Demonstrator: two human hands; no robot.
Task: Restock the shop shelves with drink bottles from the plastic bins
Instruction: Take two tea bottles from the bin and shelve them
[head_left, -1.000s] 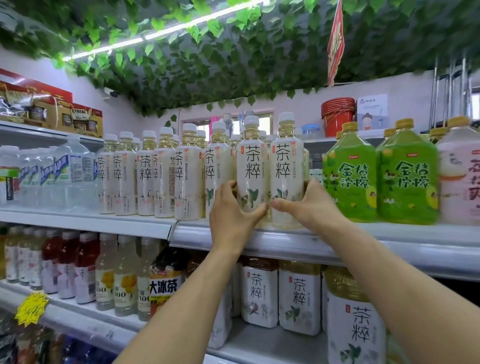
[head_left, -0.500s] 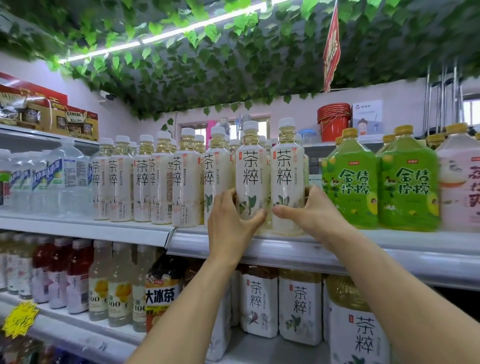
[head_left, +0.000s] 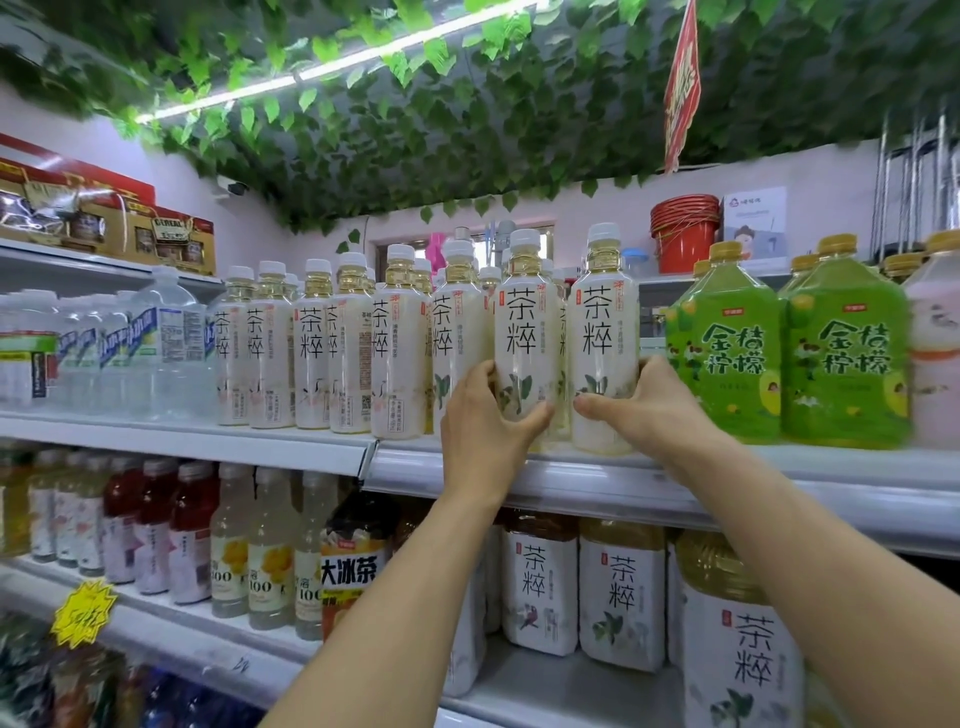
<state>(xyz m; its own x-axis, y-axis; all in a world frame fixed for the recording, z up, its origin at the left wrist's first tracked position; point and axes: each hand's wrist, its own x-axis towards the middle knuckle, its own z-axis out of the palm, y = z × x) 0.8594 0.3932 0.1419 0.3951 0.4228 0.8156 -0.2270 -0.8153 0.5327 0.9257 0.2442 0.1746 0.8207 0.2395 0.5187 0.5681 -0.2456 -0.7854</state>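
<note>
Hands on the shelf (head_left: 519, 480): left hand (head_left: 483, 415) is curling fingers round one tea bottle (head_left: 525, 332), right hand (head_left: 647, 410) round its neighbour (head_left: 605, 322), seemingly nudging both into line.

A tall plastic tea bottle (head_left: 527, 332) with white label and cap stands upright beside its twin (head_left: 605, 332) at the white shelf's (head_left: 582, 483) front edge.

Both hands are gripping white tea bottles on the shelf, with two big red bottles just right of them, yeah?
Not quite. In the head view the left hand and right hand grip white tea bottles on the shelf, but the two big bottles are green, not red.
</note>
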